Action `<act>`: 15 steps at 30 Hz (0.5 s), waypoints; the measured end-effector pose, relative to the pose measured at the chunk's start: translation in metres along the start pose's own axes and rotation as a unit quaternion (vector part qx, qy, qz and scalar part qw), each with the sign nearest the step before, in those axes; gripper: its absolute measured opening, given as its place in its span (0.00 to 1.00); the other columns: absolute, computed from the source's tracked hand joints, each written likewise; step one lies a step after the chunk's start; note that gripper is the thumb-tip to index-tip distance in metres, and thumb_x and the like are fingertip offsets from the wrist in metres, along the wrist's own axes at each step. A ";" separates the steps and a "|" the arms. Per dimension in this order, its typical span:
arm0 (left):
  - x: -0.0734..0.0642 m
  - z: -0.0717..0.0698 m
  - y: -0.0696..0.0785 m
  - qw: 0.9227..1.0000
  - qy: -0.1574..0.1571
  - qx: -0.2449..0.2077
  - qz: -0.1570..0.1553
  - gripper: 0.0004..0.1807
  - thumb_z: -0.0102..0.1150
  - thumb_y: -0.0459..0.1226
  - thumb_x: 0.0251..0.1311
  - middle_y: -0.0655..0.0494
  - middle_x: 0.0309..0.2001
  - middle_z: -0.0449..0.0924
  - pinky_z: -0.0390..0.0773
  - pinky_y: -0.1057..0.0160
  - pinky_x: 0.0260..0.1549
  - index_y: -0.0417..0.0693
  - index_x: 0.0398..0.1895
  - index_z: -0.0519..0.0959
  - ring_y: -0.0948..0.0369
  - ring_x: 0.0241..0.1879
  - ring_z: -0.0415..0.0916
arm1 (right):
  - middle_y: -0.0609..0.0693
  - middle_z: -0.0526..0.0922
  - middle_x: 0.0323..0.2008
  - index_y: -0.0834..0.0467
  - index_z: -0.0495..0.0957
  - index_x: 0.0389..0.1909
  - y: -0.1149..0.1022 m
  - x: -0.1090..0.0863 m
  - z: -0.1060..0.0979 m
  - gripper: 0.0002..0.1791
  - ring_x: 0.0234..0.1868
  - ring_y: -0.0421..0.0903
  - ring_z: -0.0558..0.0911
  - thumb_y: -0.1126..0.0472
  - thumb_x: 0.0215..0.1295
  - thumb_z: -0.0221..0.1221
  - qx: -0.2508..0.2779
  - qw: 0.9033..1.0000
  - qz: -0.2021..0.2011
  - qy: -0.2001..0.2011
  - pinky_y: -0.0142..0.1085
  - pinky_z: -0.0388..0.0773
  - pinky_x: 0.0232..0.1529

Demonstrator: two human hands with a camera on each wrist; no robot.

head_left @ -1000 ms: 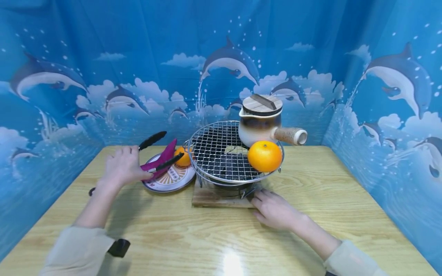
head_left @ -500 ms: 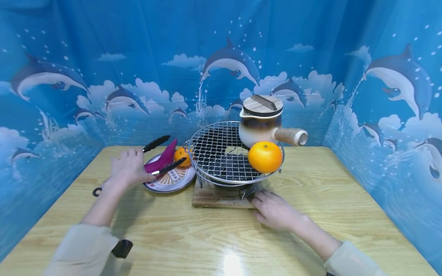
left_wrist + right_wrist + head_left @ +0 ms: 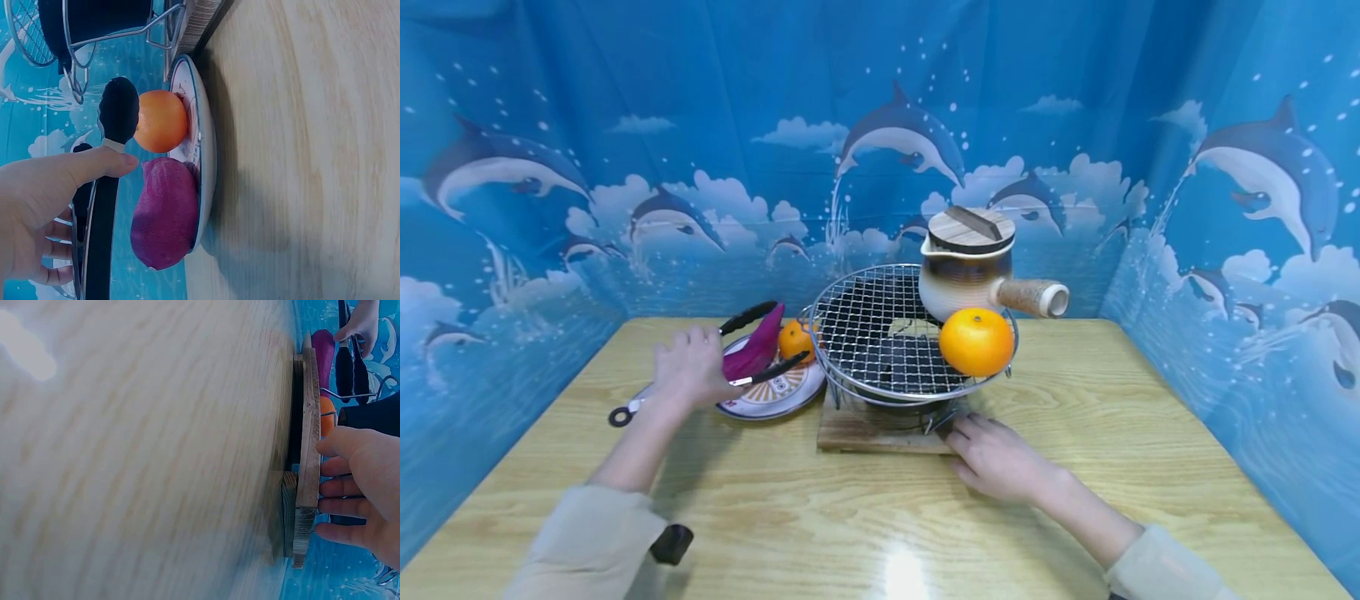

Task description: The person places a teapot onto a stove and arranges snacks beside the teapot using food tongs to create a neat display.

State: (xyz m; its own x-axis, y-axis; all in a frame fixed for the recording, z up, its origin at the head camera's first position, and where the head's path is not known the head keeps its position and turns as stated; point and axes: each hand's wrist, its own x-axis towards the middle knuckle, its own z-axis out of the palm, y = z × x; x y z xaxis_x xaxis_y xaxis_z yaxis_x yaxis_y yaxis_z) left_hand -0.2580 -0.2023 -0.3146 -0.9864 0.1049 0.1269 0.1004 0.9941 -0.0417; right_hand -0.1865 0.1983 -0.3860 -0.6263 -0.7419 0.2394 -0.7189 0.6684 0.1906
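My left hand (image 3: 692, 367) grips a pair of tongs (image 3: 119, 112) with black tips, thumb on one arm and fingers on the other. The tong tips stand spread on either side of a purple sweet potato (image 3: 758, 346), which lies on a patterned plate (image 3: 767, 408). Beside the sweet potato on that plate sits an orange (image 3: 161, 120). My right hand (image 3: 1000, 458) rests at the front right corner of a wooden board (image 3: 880, 440). In the right wrist view its fairly straight fingers touch the board's edge.
On the board stands a round grill (image 3: 880, 333) with a wire mesh top. It carries a lidded clay pot (image 3: 958, 283), its side handle (image 3: 1030, 295) jutting right past the rim, and another orange (image 3: 976, 342). A dolphin-print curtain (image 3: 737, 125) encloses the table (image 3: 820, 517).
My left hand has moved right and slightly down with the tongs, bringing the tips over the plate around the sweet potato. The right hand has stayed at the board.
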 end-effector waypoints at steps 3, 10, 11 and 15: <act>0.000 0.004 0.002 1.000 0.011 0.007 0.000 0.57 0.73 0.57 0.30 0.27 0.50 0.66 0.66 0.35 0.43 0.24 0.56 0.62 0.36 0.49 0.63 | 0.51 0.77 0.36 0.59 0.77 0.36 0.000 0.000 0.000 0.13 0.39 0.49 0.76 0.54 0.55 0.62 0.000 1.000 0.000 0.001 0.43 0.73 0.48; 0.002 0.011 0.003 1.000 0.016 0.016 0.000 0.57 0.72 0.56 0.32 0.26 0.51 0.65 0.64 0.34 0.44 0.24 0.59 0.60 0.36 0.50 0.62 | 0.51 0.77 0.35 0.58 0.77 0.35 0.001 0.000 0.001 0.13 0.39 0.48 0.76 0.54 0.55 0.62 -0.001 1.000 -0.002 0.007 0.43 0.74 0.47; 0.002 0.012 0.004 1.000 0.015 0.016 0.001 0.57 0.72 0.56 0.33 0.26 0.51 0.65 0.64 0.34 0.45 0.24 0.59 0.59 0.36 0.50 0.62 | 0.51 0.77 0.36 0.58 0.77 0.36 0.001 0.000 0.001 0.13 0.39 0.48 0.76 0.54 0.55 0.62 -0.001 1.000 -0.002 0.007 0.43 0.74 0.47; 0.003 0.014 0.005 1.000 0.017 0.015 0.007 0.58 0.72 0.55 0.33 0.25 0.52 0.64 0.62 0.33 0.47 0.24 0.61 0.58 0.34 0.52 0.61 | 0.51 0.77 0.36 0.58 0.77 0.36 0.001 -0.001 0.001 0.13 0.39 0.48 0.76 0.54 0.55 0.62 0.000 1.000 -0.002 0.008 0.43 0.74 0.47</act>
State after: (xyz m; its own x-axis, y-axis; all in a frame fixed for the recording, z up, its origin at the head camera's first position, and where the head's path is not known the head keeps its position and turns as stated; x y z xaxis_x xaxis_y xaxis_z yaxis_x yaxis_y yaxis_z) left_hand -0.2618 -0.1974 -0.3280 -0.9799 0.1198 0.1596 0.1092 0.9913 -0.0738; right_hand -0.1869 0.1993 -0.3868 -0.6187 -0.7434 0.2540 -0.7210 0.6657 0.1923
